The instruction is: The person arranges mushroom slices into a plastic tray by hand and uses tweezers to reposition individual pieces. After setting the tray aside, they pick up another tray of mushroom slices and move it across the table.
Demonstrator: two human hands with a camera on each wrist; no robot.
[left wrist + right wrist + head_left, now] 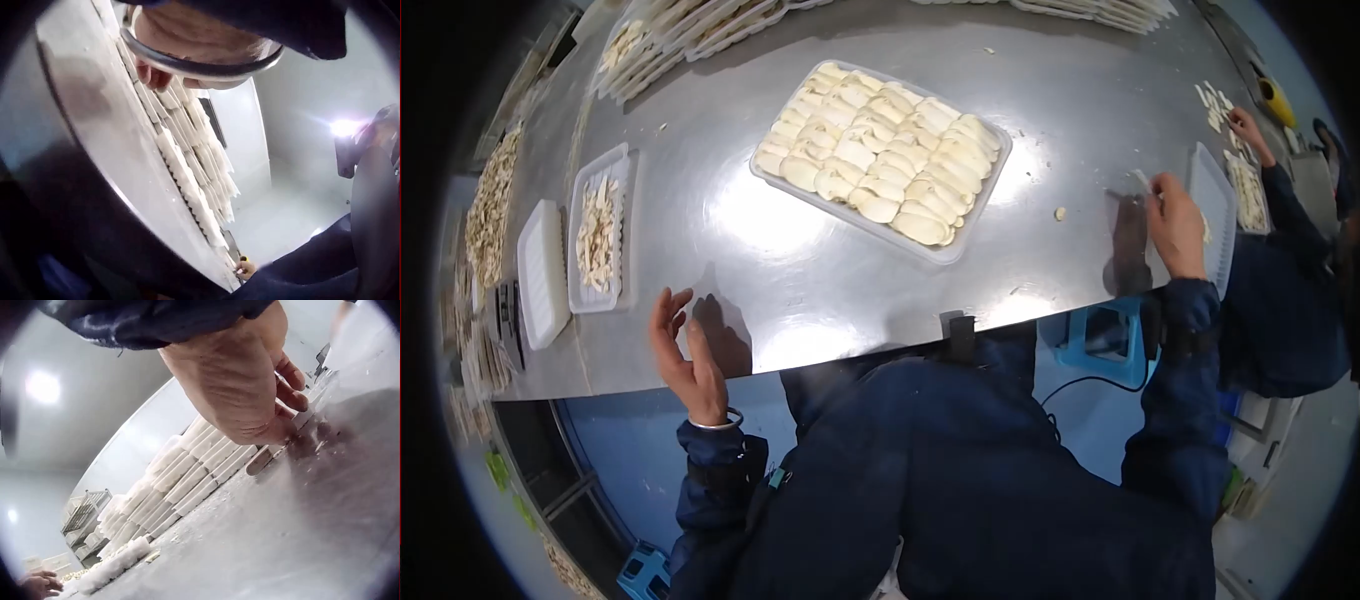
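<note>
A person in a dark blue jacket stands at a shiny metal counter (820, 270). The left hand (685, 350) hovers at the near edge of the counter with fingers spread and relaxed, holding nothing; a metal bangle (718, 424) circles its wrist. Just beyond it, to the left, lies a clear tray of cut strips (598, 232), and beside that an upturned white tray (542, 272). The right hand (1176, 222) rests on the counter at the right edge, fingers bent downward onto the surface next to an empty clear tray (1212, 205); whether they pinch one of the small pale scraps there cannot be told. In the right wrist view the fingertips (289, 422) touch the metal surface. In the middle of the counter, well apart from both hands, sits a large clear tray of pale sliced pieces (880, 155), packed in neat overlapping rows. A single loose piece (1060, 213) lies between that tray and the right hand. More stacked trays (670, 40) line the far edge, and another person's hand (1248, 128) works at the far right
</note>
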